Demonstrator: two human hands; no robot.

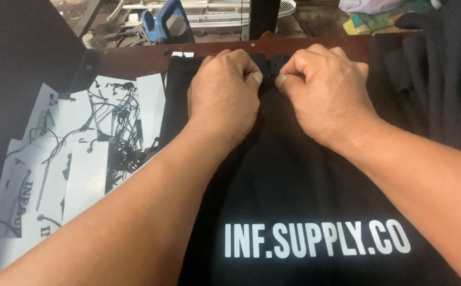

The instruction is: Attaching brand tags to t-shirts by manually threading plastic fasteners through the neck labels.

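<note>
hands point(225, 90) point(326, 95) pinching black garment point(294, 185), pinched spot hidden

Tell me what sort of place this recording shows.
Probably a small garment finishing or packing workshop. Both hands, left hand and right hand, pinch the top edge of a folded black printed garment on a dark red-brown wooden table, beside a heap of white card hang tags with black strings.

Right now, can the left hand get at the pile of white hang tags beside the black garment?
Probably yes. The left hand pinches the black garment at its top edge, and the white hang tags lie uncovered just to its left, with nothing between; it would have to let go first.
</note>
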